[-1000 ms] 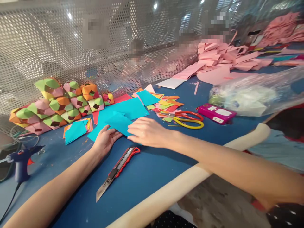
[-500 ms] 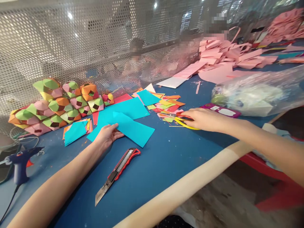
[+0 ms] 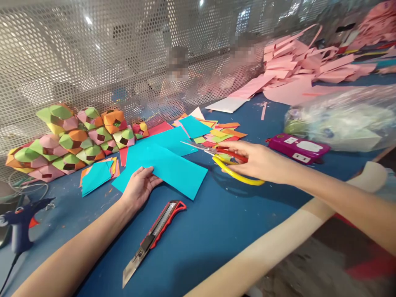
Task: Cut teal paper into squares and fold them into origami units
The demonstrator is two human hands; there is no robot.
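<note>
My left hand (image 3: 142, 185) pinches the near left edge of a blue paper sheet (image 3: 181, 170), thumb on top and fingers beneath. Under it, a larger blue sheet (image 3: 171, 139) lies flat on the table. In my right hand (image 3: 247, 160) is a pair of scissors (image 3: 236, 169) with one red and one yellow handle, raised over the table. Their blades point left, slightly parted, above the large sheet's right end. A red and black utility knife (image 3: 157, 233), its blade out, rests in front of my left hand.
Folded paper shapes (image 3: 74, 142) are stacked by the perforated metal screen (image 3: 130, 53). Small blue cut pieces (image 3: 97, 177) lie left, coloured scraps (image 3: 230, 133) behind the scissors. A glue gun (image 3: 21, 225), purple power strip (image 3: 298, 147), plastic bag (image 3: 343, 117) and pink strips (image 3: 297, 62) surround the work.
My right hand has lifted the scissors off the scraps and brought them nearer, blades now toward the blue paper. My left hand keeps its hold on the sheet. The view has shifted slightly.
</note>
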